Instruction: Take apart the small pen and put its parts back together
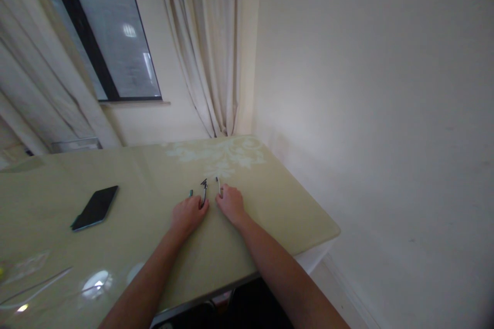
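Both hands rest low over the pale table point(278, 205), close together. My left hand point(188, 214) is closed around a thin dark piece point(204, 190) that stands up past the thumb and ends in a small black branching top. Just beyond its knuckles, a short dark stub point(191, 193) pokes up; whether it belongs to the same piece I cannot tell. My right hand point(232, 202) pinches a slim whitish strip point(219, 185) with a dark tip. A small gap separates the two held pieces, and their lower ends are hidden by the fingers.
On the left of the table lies a dark flat tablet-like thing point(96, 208). Nearer me are a thin pale cable point(42, 287) and a clear plastic piece point(29, 266). A wall point(366, 139) borders the right side; a curtain point(208, 51) hangs behind the far edge.
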`<state>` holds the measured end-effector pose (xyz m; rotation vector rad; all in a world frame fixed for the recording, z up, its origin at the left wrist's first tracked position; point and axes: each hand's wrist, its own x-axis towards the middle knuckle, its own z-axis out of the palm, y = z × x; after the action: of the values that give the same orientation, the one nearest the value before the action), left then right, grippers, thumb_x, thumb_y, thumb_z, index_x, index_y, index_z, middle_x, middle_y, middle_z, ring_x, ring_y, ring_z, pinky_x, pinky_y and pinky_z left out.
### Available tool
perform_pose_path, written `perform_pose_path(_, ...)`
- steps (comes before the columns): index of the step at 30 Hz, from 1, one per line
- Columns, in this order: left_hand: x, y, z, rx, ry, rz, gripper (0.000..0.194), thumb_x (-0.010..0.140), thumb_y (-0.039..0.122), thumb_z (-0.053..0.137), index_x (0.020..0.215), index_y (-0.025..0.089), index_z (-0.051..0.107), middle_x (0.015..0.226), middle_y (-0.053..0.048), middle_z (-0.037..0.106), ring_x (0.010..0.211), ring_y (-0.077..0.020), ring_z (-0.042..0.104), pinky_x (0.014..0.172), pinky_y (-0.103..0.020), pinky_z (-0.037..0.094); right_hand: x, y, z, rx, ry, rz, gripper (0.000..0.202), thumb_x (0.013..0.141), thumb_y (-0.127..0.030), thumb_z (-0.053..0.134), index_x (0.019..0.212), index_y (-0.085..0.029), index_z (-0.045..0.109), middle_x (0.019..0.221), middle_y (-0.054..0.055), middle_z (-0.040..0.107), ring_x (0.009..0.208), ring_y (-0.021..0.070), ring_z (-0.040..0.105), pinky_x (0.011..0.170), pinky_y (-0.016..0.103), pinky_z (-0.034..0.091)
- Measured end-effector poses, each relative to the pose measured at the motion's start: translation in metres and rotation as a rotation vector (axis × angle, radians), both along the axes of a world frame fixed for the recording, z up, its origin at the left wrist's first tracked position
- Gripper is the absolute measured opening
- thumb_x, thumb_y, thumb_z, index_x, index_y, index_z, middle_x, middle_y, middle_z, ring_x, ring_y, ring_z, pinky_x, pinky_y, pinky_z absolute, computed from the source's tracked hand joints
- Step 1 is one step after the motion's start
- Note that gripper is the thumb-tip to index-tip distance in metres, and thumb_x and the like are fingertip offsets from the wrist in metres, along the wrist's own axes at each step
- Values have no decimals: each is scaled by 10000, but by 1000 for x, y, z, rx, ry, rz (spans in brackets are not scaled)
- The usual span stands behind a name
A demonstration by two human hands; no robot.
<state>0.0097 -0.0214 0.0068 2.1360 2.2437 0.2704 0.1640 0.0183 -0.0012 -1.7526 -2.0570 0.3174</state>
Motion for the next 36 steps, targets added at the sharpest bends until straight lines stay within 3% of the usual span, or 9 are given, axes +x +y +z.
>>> perform_pose_path(14, 1, 0, 2, -12, -6, 7, 452, 971, 507, 402, 762, 206, 666, 843, -139, 738, 812, -300, 716, 669, -342, 455, -1, -2, -1, 6, 36, 8, 314, 963, -415, 571, 1148, -203, 711, 1003, 119, 765, 938, 256, 723, 781, 310, 502)
perform_pose_path(19, 2, -1, 2, 1, -5, 11, 484, 964, 545, 391, 764, 207, 675, 835, -144, 734, 803, -302, 712, 671, -349, 455, 3, 4, 0, 29, 155, -22, 317, 971, -398, 569, 1176, -188, 692, 949, 93, 761, 918, 221, 712, 803, 284, 486)
perform_pose_path(24, -6, 2, 4, -1, -88, 75, 527, 940, 597, 380, 705, 216, 658, 788, -133, 721, 747, -291, 687, 628, -335, 423, 29, 25, 2, -4, 264, -92, 276, 954, -416, 590, 885, -182, 719, 844, 60, 735, 766, 164, 662, 675, 231, 429)
perform_pose_path(29, -34, 8, 6, 144, -227, 219, 421, 941, 421, 363, 659, 219, 602, 687, -75, 655, 661, -227, 611, 589, -307, 349, 51, 40, -2, 76, 324, -184, 370, 948, -402, 548, 660, -178, 605, 620, -3, 588, 576, 127, 513, 552, 227, 313)
perform_pose_path(32, -52, 9, 5, 211, -267, 289, 386, 918, 350, 362, 597, 221, 535, 601, -45, 557, 579, -195, 529, 565, -302, 324, 51, 40, -3, 80, 307, -168, 401, 942, -399, 522, 604, -186, 557, 564, -17, 512, 532, 123, 465, 515, 231, 270)
perform_pose_path(36, -58, 10, 1, 253, -276, 305, 356, 894, 286, 357, 568, 222, 484, 574, -24, 469, 544, -175, 454, 556, -305, 303, 47, 39, -1, 3, 248, -134, 410, 939, -384, 498, 597, -183, 599, 560, -2, 529, 530, 134, 500, 497, 226, 289)
